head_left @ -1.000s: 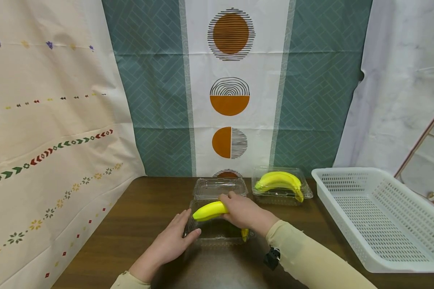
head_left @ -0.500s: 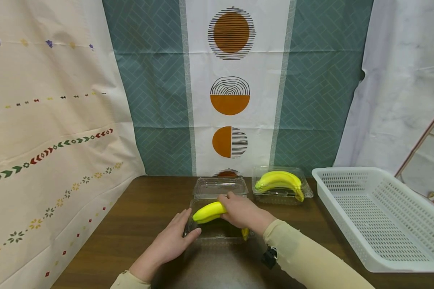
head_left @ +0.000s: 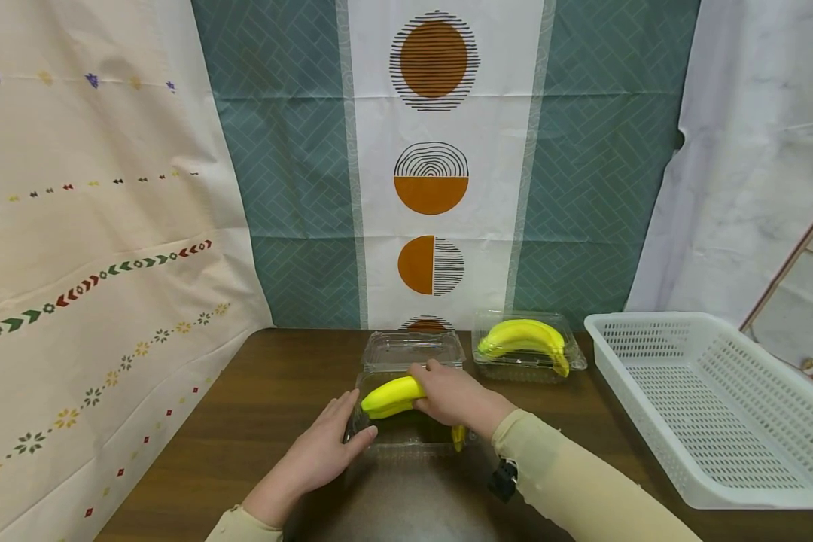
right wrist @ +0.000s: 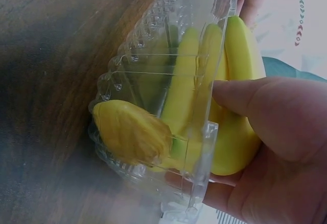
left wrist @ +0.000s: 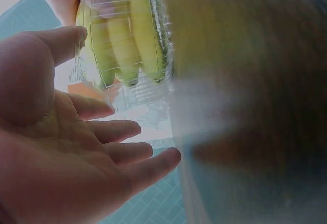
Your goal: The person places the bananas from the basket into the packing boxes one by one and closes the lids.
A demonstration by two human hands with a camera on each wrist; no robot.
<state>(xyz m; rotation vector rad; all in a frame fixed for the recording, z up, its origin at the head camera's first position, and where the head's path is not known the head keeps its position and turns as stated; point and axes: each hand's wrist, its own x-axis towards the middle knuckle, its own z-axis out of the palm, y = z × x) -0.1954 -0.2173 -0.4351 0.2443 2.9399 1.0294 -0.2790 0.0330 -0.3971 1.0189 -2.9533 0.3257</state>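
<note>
My right hand grips a bunch of yellow bananas, fingers and thumb around its upper side. The bunch sits within the base of a clear plastic clamshell box, whose lid stands open at the back. In the right wrist view, the thumb presses the top banana above the rim and the brownish stem end sticks out past the box wall. Beside the box's left side, my left hand has its fingers extended, fingertips right at the wall. Banana tips show through the plastic in the left wrist view.
A second clear box with bananas inside stands at the back, right of the first. Farther right is a large white perforated basket. All rest on a dark wooden table, with patterned cloths hanging behind and beside it.
The bunch has turned and settled slightly in the box, showing more of the banana beneath. My right wrist has shifted a little to the left. The left hand stays in place.
</note>
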